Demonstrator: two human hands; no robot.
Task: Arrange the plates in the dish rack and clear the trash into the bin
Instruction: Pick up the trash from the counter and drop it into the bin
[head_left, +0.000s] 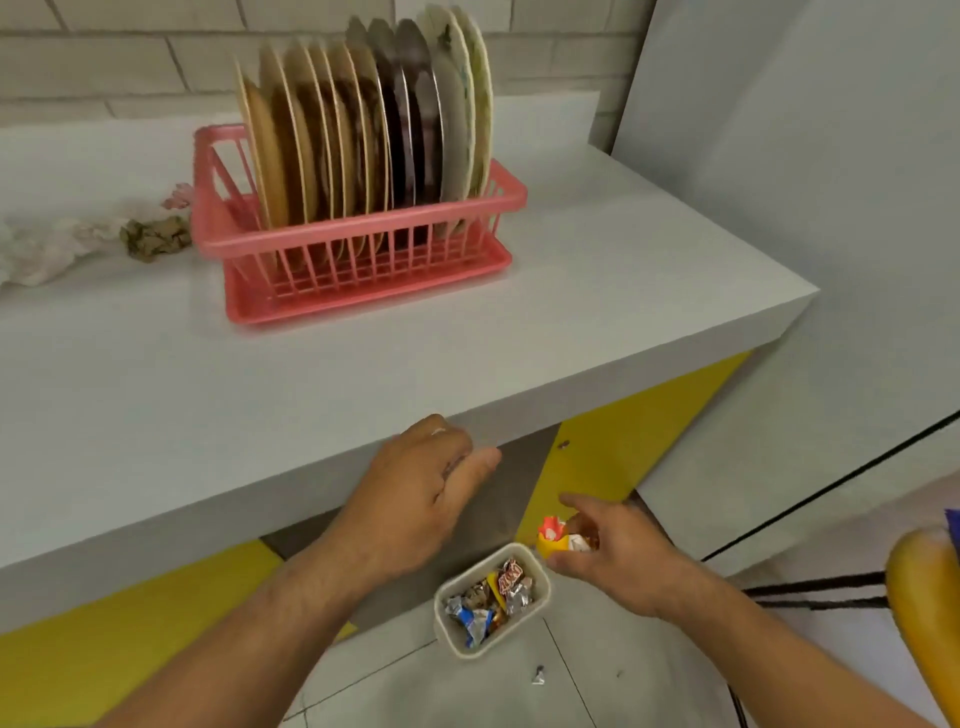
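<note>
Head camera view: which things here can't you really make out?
All in the head view:
Wrapper in the right hand: partly covered by that hand, print blurred.
Crumpled paper: cut off by the left edge.
Plates: lower parts behind the dish rack bars.
Yellow object: cut off by the right edge, unidentifiable.

White countertop (467, 338) is running along a pale brick-pattern wall (130, 62), and its front edge is overhanging yellow cabinet fronts (623, 441). A tall white panel (805, 130) is standing beside the countertop's right edge. Grey floor tiles (597, 675) are showing below. Black cords (810, 590) are stretching toward a blurred yellow rounded object (924, 597), unidentified.
</note>
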